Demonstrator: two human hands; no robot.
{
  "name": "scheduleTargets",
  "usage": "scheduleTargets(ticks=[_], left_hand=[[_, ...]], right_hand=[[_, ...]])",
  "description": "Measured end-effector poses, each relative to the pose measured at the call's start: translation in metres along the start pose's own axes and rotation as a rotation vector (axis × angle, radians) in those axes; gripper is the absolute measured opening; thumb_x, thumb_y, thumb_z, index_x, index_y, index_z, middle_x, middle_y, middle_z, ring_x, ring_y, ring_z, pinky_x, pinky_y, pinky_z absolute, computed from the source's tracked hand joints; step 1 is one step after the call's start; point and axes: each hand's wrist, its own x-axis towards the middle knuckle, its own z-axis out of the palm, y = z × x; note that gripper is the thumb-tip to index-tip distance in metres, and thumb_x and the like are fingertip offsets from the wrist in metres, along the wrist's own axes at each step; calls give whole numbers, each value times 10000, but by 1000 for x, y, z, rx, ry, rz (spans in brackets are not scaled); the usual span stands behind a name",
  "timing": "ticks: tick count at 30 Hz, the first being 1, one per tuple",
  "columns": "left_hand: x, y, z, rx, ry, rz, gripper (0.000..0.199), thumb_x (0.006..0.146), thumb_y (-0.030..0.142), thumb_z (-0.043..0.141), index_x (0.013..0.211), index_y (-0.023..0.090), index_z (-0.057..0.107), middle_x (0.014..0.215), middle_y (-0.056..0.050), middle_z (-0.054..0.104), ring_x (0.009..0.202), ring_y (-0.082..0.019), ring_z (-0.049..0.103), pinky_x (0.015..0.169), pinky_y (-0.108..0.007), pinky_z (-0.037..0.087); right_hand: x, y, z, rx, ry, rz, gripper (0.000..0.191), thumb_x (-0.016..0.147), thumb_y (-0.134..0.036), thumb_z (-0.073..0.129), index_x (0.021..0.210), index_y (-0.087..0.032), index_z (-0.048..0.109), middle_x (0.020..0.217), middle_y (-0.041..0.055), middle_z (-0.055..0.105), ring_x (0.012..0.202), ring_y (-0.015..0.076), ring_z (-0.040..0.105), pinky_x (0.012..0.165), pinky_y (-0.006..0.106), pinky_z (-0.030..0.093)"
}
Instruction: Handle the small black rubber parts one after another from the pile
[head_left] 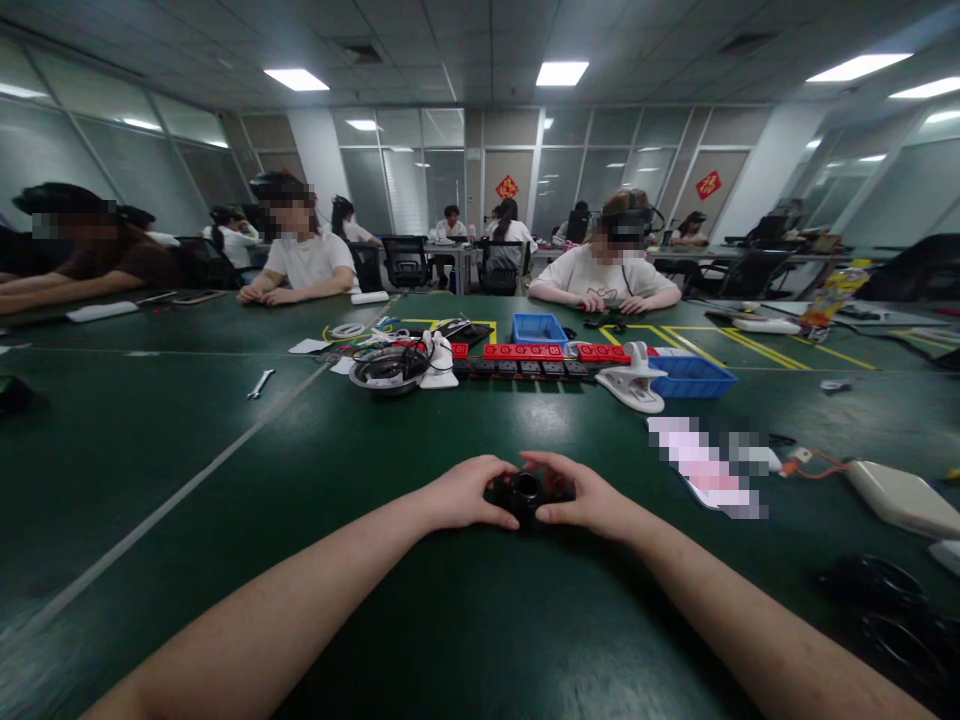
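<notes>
In the head view, a small glossy black part with a round opening (527,487) is between my two hands, low over the green table. My left hand (474,490) curls around its left side, thumb near the front and fingers at the back. From the right, my right hand (581,492) grips it in the same way, thumb at the front edge and index finger arched over the top. The opening faces up towards me. My fingers hide its outer sides, and its exact kind does not show.
Ahead lie red power strips (525,352), a metal bowl (388,372) with cables, a white clamp (636,380) and blue trays (694,378). To the right are a phone (701,470), a power bank (904,497) and black round items (896,640). A wrench (261,384) lies left. People sit opposite.
</notes>
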Motion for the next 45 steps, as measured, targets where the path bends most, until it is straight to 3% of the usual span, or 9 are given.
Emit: scheduleTargets(ticks=[3, 7, 12, 18, 24, 33, 38, 45], left_hand=[[-2, -2, -7, -74, 64, -4, 717, 536, 430, 701, 1170, 243, 424, 1062, -46, 491, 874, -186, 496, 738, -296, 412], [-4, 0, -16, -128, 82, 25, 631, 604, 387, 672, 1174, 268, 427, 1093, -37, 498, 966, -196, 476, 803, -322, 396], [-4, 7, -13, -79, 35, 130, 553, 608, 378, 677, 1119, 265, 498, 1075, -32, 526, 1015, -205, 459, 868, -335, 357], [-2, 8, -4, -87, 79, 161, 451, 646, 337, 656, 1069, 239, 532, 1025, -25, 559, 972, -190, 495, 845, -312, 368], [-1, 6, 1, -111, 123, 118, 406, 639, 313, 665, 1021, 232, 554, 994, -16, 570, 936, -187, 512, 809, -303, 382], [0, 6, 5, -122, 157, 78, 400, 615, 321, 675, 984, 211, 566, 942, -17, 567, 858, -171, 515, 735, -273, 394], [-3, 13, 5, -76, 177, 29, 404, 613, 362, 660, 973, 205, 567, 920, -17, 557, 824, -171, 504, 673, -256, 394], [-5, 19, 15, -33, 294, -41, 394, 596, 409, 653, 913, 191, 564, 869, -16, 546, 796, -179, 501, 652, -270, 398]], right_hand=[[-1, 6, -5, 8, 49, 31, 635, 631, -353, 649, 1197, -193, 409, 1082, 66, 523, 871, 175, 504, 770, 325, 406], [-2, 5, -7, -126, -24, 64, 597, 612, -334, 667, 1157, -184, 472, 1073, 68, 542, 942, 207, 495, 826, 350, 376], [0, 1, -1, -280, -62, 1, 618, 574, -317, 691, 1151, -211, 493, 1043, 53, 569, 936, 230, 501, 818, 361, 369], [4, 3, 1, -282, -91, -32, 526, 603, -278, 671, 1104, -207, 529, 986, 32, 592, 886, 205, 518, 780, 322, 378], [6, 5, 1, -340, -96, -14, 315, 621, -280, 653, 920, -192, 612, 852, 11, 598, 822, 186, 514, 736, 295, 373], [5, 1, 6, -133, -89, 67, 312, 604, -232, 650, 903, -150, 610, 787, 0, 591, 711, 148, 519, 633, 246, 388], [5, 2, 11, -104, -28, 116, 316, 574, -247, 672, 862, -142, 597, 723, -10, 571, 672, 136, 505, 601, 236, 379], [3, 9, 21, -308, 168, 164, 341, 510, -336, 707, 727, -160, 511, 662, -31, 507, 604, 108, 450, 512, 206, 318]])
